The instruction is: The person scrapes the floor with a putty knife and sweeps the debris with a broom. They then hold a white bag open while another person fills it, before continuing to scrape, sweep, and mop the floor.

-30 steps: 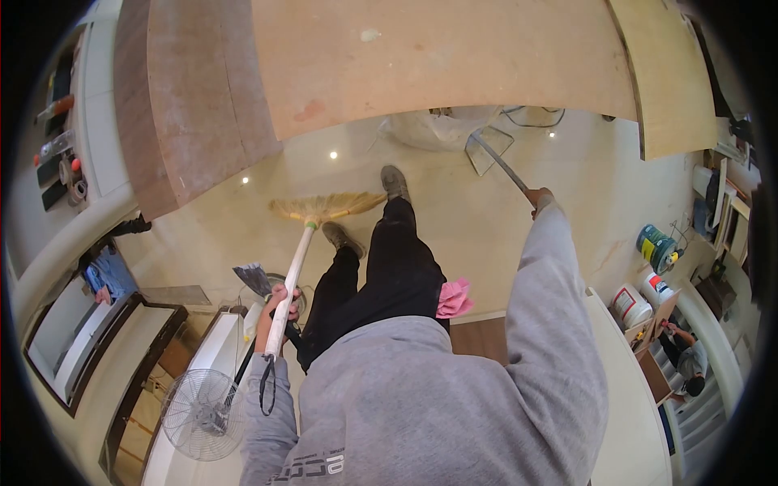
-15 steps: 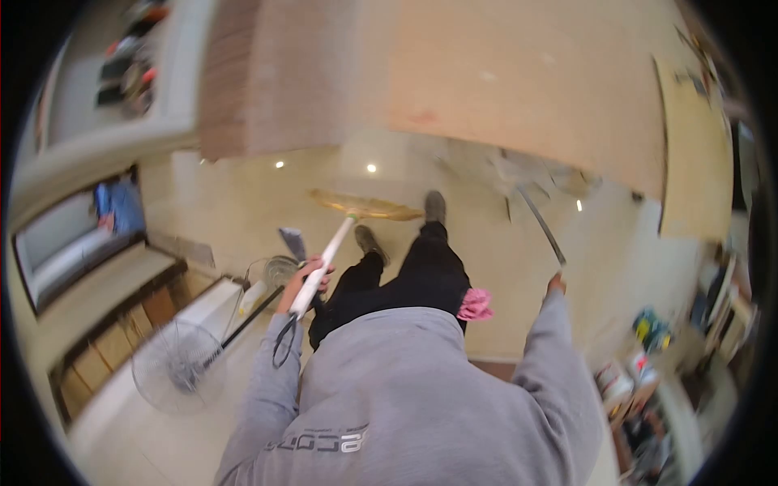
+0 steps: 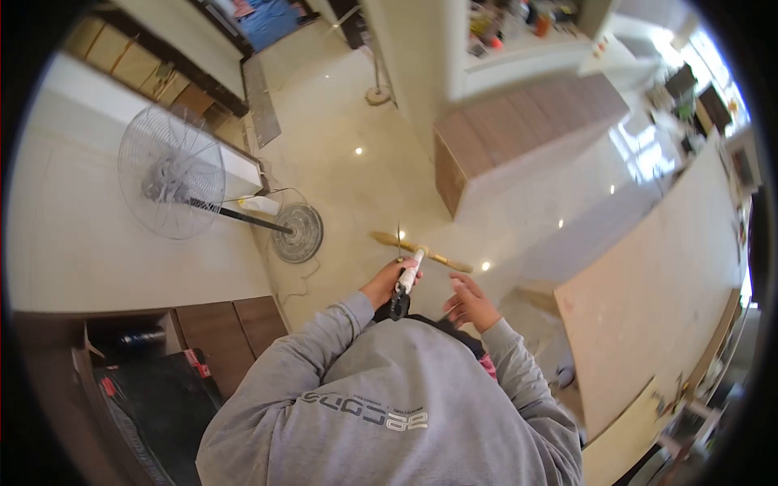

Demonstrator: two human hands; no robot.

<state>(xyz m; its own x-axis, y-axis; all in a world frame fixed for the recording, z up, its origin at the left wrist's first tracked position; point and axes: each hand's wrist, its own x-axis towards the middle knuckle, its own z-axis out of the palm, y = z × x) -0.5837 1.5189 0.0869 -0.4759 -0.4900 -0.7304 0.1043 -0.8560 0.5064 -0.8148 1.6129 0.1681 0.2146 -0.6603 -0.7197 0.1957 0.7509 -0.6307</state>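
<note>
My left hand is wrapped round the white handle of a broom, in front of my waist. A black loop hangs from the handle's near end. The broom's yellowish head is beyond the hand, low over the glossy floor. To the right of the handle, my right hand is held apart from it with its fingers spread and nothing in them.
A standing fan with a round base is at the left. Ahead stands a wood-grain cabinet. A large pale board lies at the right. A black bag is at the lower left.
The view has swung round to the left. The long dark tool at my right hand is gone from it, and that hand has come in near the broom.
</note>
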